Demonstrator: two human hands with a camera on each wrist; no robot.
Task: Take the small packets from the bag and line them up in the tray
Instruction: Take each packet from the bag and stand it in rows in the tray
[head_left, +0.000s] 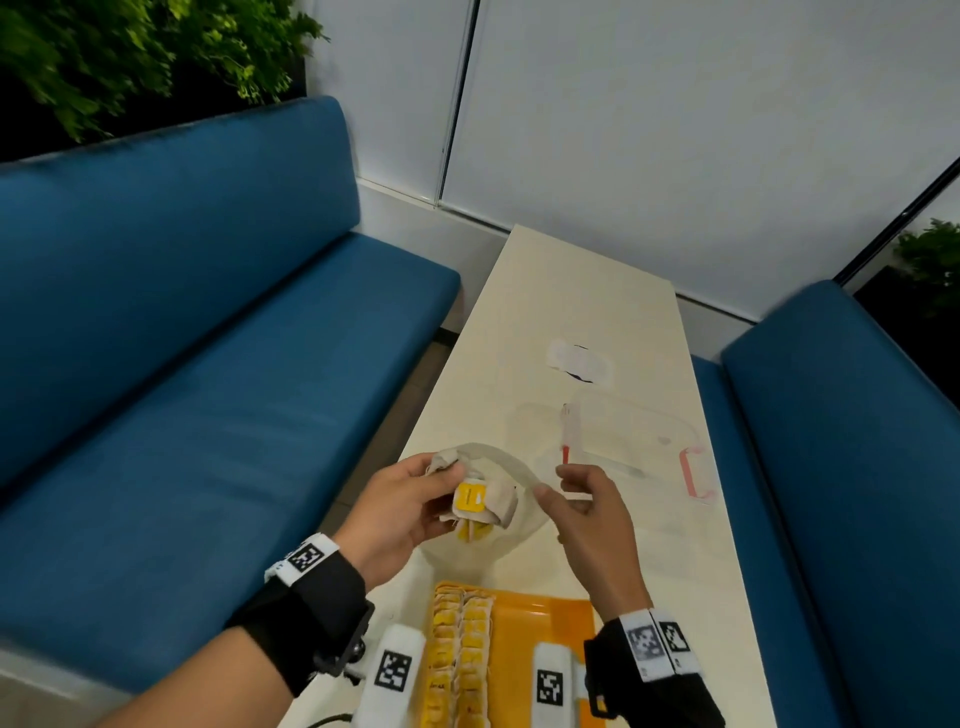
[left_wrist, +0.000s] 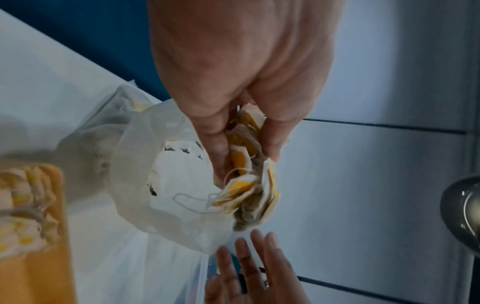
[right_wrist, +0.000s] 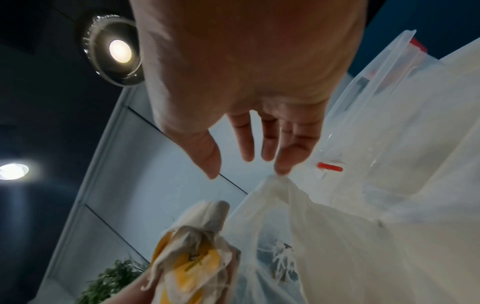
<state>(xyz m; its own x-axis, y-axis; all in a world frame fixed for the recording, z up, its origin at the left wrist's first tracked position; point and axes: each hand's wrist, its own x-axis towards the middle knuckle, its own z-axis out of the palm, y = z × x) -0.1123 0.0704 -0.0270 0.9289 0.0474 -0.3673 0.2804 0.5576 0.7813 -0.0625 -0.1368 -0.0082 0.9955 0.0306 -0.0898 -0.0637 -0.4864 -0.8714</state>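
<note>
Left hand (head_left: 400, 506) gripped a packet bunch (head_left: 475, 506) drawn from the bag (head_left: 511, 467); right hand (head_left: 587, 506), loosely spread, fingertip at bag rim; next: set packets in tray (head_left: 545, 613).

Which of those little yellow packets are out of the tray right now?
The bunch gripped in the left hand: these packets are held above the bag. The others lie lined up in the orange tray.

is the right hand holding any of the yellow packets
No, the right hand only touches the bag rim; the left hand grips the packets.
</note>
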